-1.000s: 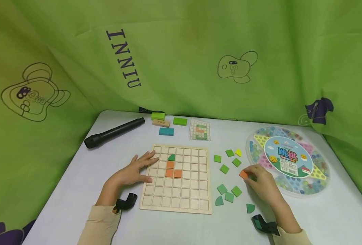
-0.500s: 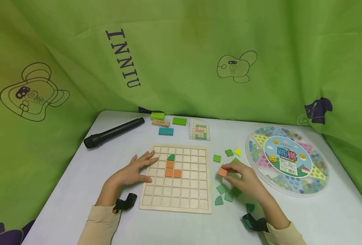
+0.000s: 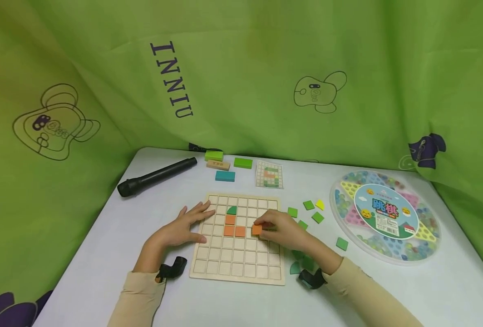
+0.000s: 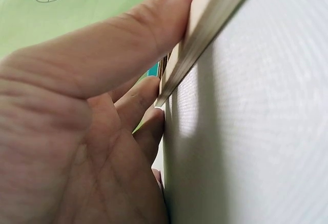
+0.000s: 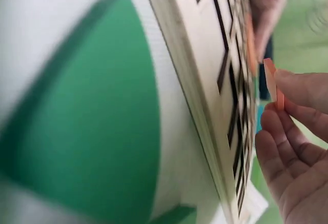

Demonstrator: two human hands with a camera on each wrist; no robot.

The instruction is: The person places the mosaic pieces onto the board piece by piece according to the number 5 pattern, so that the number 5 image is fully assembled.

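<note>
My right hand pinches an orange square tile between thumb and fingers, over the right part of the wooden grid board. In the right wrist view the tile is tilted, close above the board's surface. On the board lie a green quarter-round tile, an orange tile below it, and two more orange tiles side by side. My left hand rests at the board's left edge, fingers spread; its thumb touches the rim in the left wrist view.
Right of the board lie several loose green tiles and a yellow tile. Farther right is a round Chinese checkers box. Behind the board are a pattern card, several blocks such as the teal block, and a black microphone.
My right hand has carried the orange tile leftward from beside the checkers box to over the board. A green tile it covered now shows. My left hand has stayed at the board's edge.
</note>
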